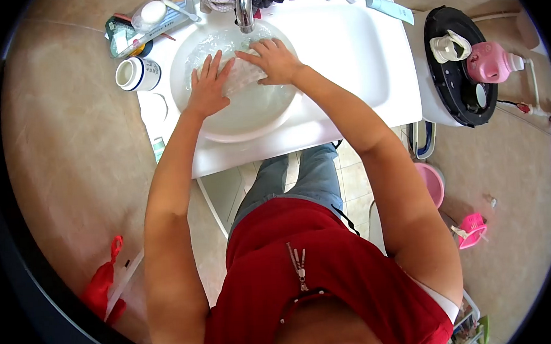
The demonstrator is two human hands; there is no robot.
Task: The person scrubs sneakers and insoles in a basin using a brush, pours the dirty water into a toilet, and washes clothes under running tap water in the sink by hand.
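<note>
Step in hand, as judged: working a pale cloth point(240, 75) in the water of the basin point(248, 135), on the person's side of the faucet point(244, 15). Left hand point(208, 91), near-left of the faucet: fingers spread, aimed faucetward. Right hand point(277, 65), near-right: spread, nothing visibly pinched. Next move, judged: any lift calls for fingers closing on the cloth. Its long axis appears to slant between the hands, right end nearer the faucet; ripples blur the outline, no front distinguishable.
</note>
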